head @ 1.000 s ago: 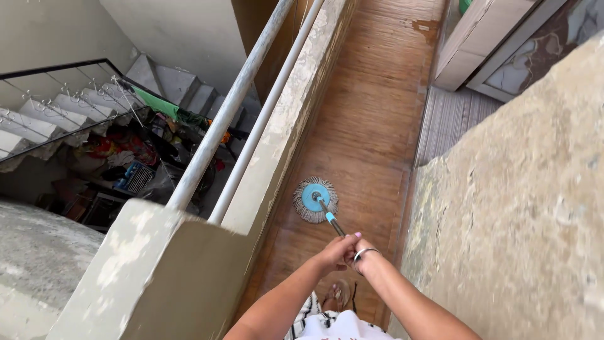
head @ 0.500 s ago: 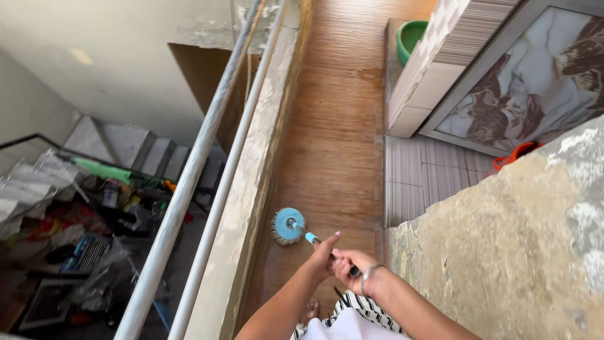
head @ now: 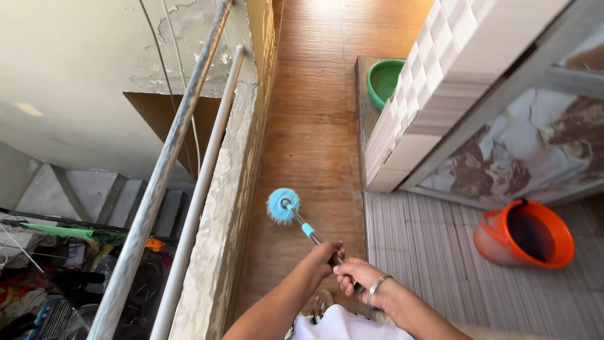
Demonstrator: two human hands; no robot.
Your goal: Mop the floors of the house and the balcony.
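A mop with a round blue head point(head: 282, 205) and pale fringe rests on the brown wood-look floor point(head: 314, 113) of a narrow walkway, close to the low concrete wall. Its dark handle with a blue collar point(head: 308, 231) runs back to me. My left hand point(head: 325, 255) grips the handle higher up, nearer the head. My right hand point(head: 356, 276), with a metal bangle on the wrist, grips the handle just behind it.
A low concrete wall point(head: 217, 214) with two metal rails point(head: 165, 164) borders the left, with a stairwell and clutter below. An orange bucket point(head: 525, 234) stands on grey ribbed tiles at right. A green basin point(head: 382, 80) sits behind a tiled pillar point(head: 434, 88).
The view has moved forward along the walkway. The rough wall at right has left view and the orange bucket has appeared. The mop head has shifted left toward the low wall.
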